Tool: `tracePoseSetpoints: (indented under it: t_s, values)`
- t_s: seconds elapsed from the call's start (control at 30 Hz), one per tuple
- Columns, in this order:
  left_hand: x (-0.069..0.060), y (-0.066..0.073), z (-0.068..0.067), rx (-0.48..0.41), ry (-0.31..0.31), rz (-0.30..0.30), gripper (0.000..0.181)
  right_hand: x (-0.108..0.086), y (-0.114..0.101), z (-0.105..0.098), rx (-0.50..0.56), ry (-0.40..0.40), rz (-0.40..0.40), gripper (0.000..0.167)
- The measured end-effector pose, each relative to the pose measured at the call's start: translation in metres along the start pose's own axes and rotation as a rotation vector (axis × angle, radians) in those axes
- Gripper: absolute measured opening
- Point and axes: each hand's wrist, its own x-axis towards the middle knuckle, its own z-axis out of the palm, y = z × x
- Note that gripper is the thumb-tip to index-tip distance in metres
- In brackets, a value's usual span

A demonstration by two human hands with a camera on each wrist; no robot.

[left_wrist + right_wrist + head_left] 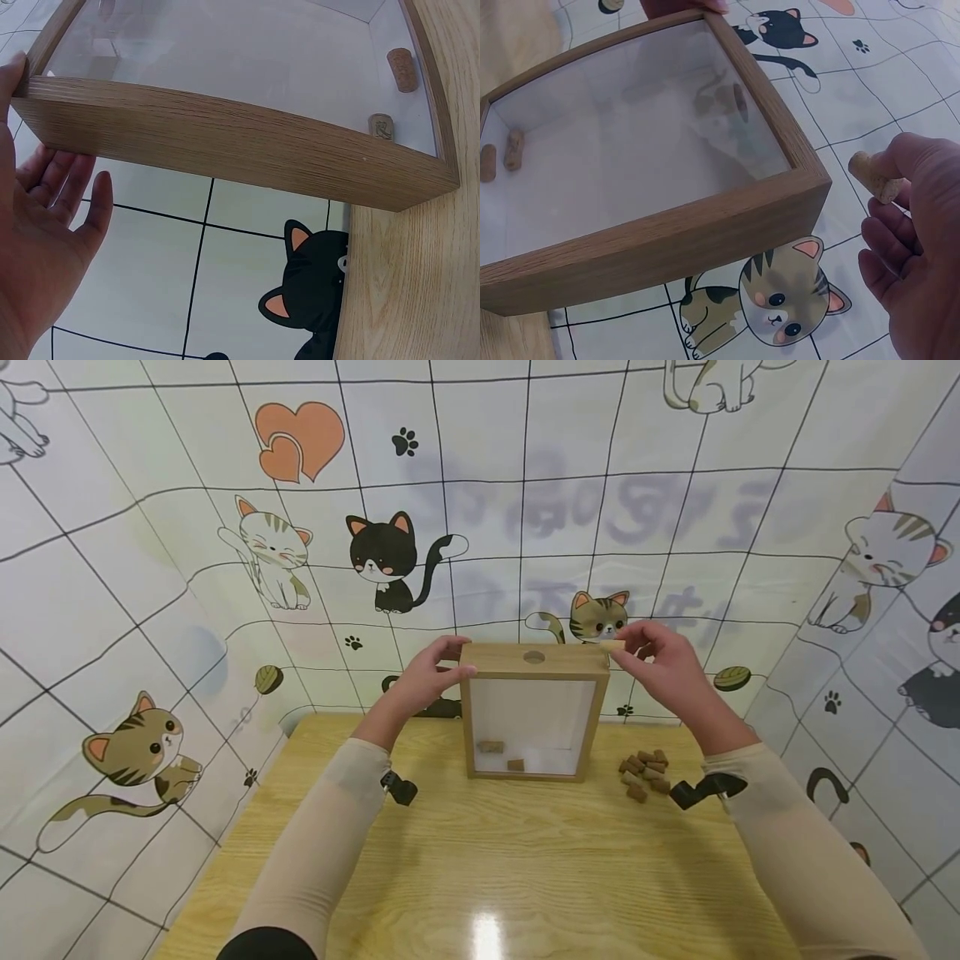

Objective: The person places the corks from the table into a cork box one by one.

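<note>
A wooden box frame (534, 662) with a clear front stands upright on the table, a round hole in its top face. Inside, two corks lie at the bottom, one cork (403, 70) near the side wall. My left hand (427, 678) grips the box's upper left corner, thumb at the front and fingers behind. My right hand (663, 670) pinches a cork (874, 177) between thumb and index finger, beside the box's upper right corner; in the right wrist view a gap shows between cork and box.
A pile of several corks (645, 772) lies on the wooden table (480, 852), right of the box. Behind the table hangs a white gridded sheet (487, 518) with cartoon cats. Each wrist wears a small black device.
</note>
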Motion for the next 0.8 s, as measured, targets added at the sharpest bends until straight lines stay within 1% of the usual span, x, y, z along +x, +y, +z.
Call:
tracePoseSetpoints:
  t_s: [0.37,0.53,0.63,0.8]
  values:
    - [0.001,0.0,0.0,0.004,0.006,-0.002,0.068,0.02,-0.015,0.013,-0.03,-0.045,-0.041,0.021]
    - [0.002,-0.001,0.0,0.018,0.002,-0.004,0.069,0.028,-0.018,0.021,-0.009,-0.068,-0.074,0.018]
    - [0.002,-0.001,-0.001,0.016,0.0,-0.005,0.068,0.034,-0.021,0.026,0.002,-0.096,-0.09,0.019]
    - [0.001,0.0,-0.001,0.01,-0.003,-0.009,0.068,0.042,-0.026,0.035,0.008,-0.161,-0.087,0.022]
